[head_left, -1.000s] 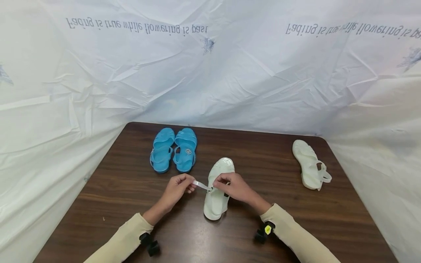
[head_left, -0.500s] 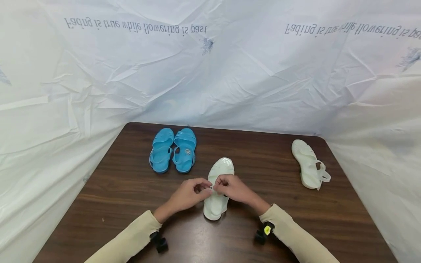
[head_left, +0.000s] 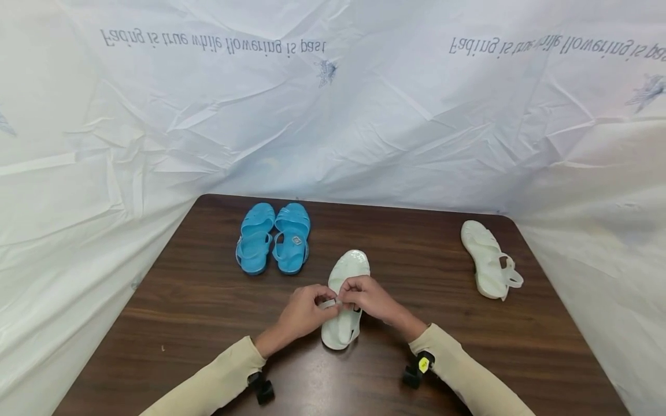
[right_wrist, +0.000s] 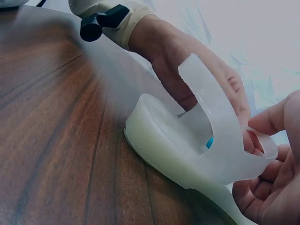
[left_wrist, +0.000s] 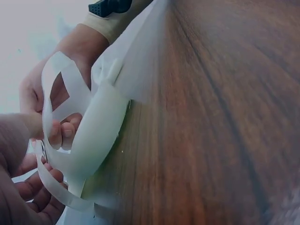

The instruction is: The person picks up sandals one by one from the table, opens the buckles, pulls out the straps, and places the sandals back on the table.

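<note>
A white jelly sandal [head_left: 350, 263] lies sole down on the table, toe pointing away from me. My left hand [head_left: 304, 312] pinches its ankle strap [left_wrist: 61, 194] between thumb and fingers, on the sandal's left side. Opposite it, my right hand [head_left: 369, 297] holds the strap beside a small metal buckle [left_wrist: 43, 152], thumb against forefinger. The fingertips of both hands meet over the middle of the sandal. Seen from the right wrist, a strap loop [right_wrist: 268, 145] stands between the fingers. The fingers hide most of the buckle in the head view.
Another white sandal [head_left: 484, 254] lies at the right, its strap hanging loose to the side. At the back left stand two blue sandals [head_left: 255, 248] side by side. White printed sheeting [head_left: 333, 127] rises behind the brown wooden table [head_left: 416, 248].
My left hand has moved right and in to the sandal, bringing the strap end up to the right fingers. My right hand and the sandals have stayed nearly in place.
</note>
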The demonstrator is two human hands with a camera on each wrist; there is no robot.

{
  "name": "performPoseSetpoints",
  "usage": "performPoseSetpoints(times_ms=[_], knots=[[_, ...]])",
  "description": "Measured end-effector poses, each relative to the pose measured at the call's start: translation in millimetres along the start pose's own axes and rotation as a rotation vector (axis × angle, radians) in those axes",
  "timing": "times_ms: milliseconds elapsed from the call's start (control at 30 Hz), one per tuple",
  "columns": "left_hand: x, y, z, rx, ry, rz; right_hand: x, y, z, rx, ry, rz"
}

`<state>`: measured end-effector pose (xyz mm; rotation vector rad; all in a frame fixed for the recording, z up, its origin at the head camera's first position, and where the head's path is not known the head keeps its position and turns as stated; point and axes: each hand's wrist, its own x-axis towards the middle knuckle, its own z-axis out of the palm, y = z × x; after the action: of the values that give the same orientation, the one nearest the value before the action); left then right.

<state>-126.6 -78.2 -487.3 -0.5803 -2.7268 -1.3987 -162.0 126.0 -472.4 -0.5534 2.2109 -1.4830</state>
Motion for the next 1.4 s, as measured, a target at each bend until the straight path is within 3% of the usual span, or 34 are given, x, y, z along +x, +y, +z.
performPoseSetpoints(times_ms=[167, 367, 567, 933, 1400], knots=[[0.4, 1.1, -0.9, -0.017, -0.004, 0.027, 0.3, -2, 0, 0.023, -0.001, -0.001], [0.9, 0.4, 1.4, -0.002, -0.01, -0.002, -0.1, -4, 2, -0.003, -0.007, 0.008], [-0.9, -0.3, 3.5, 0.006, 0.063, 0.003, 0.2, -4, 4, -0.01, -0.001, 0.006], [-7.7, -7.2, -0.7, -0.114, 0.124, -0.014, -2.4, -2, 4, -0.037, -0.007, 0.013], [-12.2, -14.7, -6.8, -0.21, 0.105, -0.06, -12.1, -1, -14, -0.065, 0.022, 0.018]])
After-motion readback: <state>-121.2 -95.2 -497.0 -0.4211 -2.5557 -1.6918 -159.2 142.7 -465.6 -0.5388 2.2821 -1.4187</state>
